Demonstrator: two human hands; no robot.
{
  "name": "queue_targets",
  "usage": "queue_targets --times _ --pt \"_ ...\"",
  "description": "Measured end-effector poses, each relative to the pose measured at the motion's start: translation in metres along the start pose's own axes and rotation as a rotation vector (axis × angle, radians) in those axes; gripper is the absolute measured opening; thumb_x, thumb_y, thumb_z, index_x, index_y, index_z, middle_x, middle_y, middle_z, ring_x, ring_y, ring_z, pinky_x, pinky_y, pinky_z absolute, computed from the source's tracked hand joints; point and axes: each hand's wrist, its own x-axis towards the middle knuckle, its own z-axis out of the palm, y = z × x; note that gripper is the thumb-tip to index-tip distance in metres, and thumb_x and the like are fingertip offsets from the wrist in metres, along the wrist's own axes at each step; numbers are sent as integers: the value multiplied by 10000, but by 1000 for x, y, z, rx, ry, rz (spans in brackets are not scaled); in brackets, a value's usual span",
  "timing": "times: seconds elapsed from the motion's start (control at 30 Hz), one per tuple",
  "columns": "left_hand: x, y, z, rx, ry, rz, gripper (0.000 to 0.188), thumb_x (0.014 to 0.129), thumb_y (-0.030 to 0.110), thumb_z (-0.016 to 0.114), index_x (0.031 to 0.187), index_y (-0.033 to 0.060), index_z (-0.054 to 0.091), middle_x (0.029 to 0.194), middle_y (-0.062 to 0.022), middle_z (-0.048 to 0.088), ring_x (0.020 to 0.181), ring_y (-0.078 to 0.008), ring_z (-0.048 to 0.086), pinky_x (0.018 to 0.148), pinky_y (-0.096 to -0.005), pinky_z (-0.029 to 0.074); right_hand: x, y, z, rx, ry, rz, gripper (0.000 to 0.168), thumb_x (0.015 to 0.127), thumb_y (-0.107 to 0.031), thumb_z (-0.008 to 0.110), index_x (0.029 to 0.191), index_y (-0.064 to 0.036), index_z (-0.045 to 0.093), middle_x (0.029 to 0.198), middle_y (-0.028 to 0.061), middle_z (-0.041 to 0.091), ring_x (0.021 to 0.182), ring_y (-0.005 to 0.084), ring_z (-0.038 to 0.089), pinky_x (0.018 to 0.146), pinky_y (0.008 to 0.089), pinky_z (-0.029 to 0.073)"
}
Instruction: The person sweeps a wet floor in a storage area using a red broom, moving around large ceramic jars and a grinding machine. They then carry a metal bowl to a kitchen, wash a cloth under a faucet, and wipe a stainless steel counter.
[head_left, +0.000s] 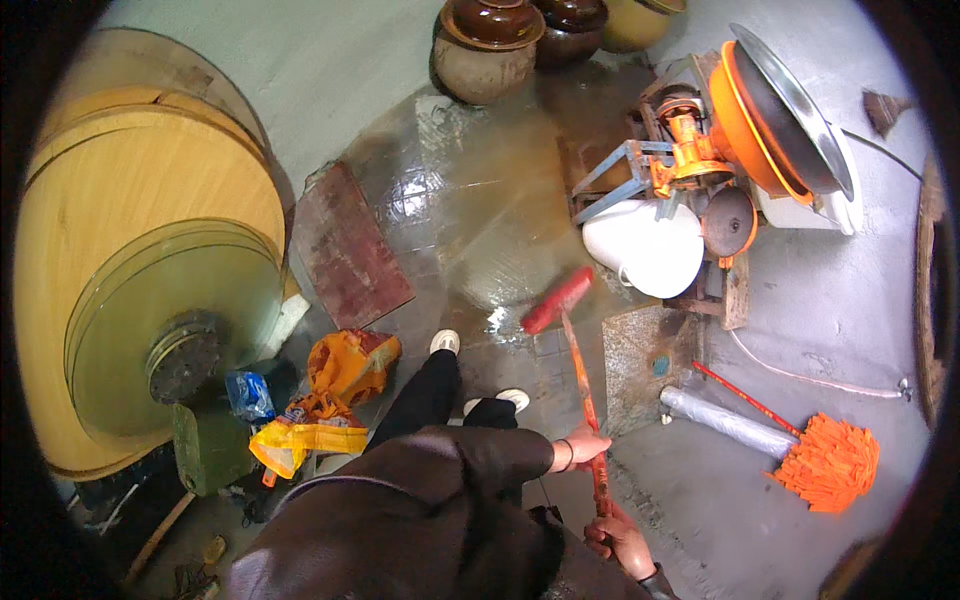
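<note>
A long-handled floor brush (581, 367) with a red head (559, 301) and a worn red-orange handle slants across the space before me. Its head rests on the wet floor tiles (502, 225); motion or wetness blurs the bristles. My left hand (583, 448), with a dark band at the wrist, is closed around the middle of the handle. Lower down, near the handle's end, my right hand (621, 538) grips it beside my body. Murky water covers much of the floor beyond my shoes.
Lidded jars (487, 67) line the far wall. On the right stand a metal stand (619, 176), a white bucket (652, 247), basins (765, 127) and an orange mop (825, 461). Leftward are round boards (172, 172), a glass disc (120, 330), a reddish board (352, 247) and orange bags (349, 367).
</note>
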Motion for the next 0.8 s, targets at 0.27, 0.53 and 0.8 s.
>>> queue_targets --times 0.27,0.53,0.8 --pt "78 89 -114 6 356 581 523 722 107 565 1134 37 251 838 -143 501 531 -216 535 381 -339 437 152 -45 20 514 -585 -215 88 858 -159 428 917 -109 470 574 -70 332 393 12 271 354 177 226" --pt "153 41 -90 1122 152 59 251 820 122 395 776 -3 608 653 -115 617 501 -243 599 447 -369 506 175 -11 -53 636 -317 -116 168 853 -212 479 725 -131 405 532 -92 247 394 8 237 366 180 199" --pt "94 -35 83 688 30 -114 445 759 162 517 1061 -67 284 819 -159 530 578 -242 580 439 -360 487 67 89 -143 917 -86 -112 77 860 -193 445 914 -175 392 615 -64 371 380 24 268 388 202 225"
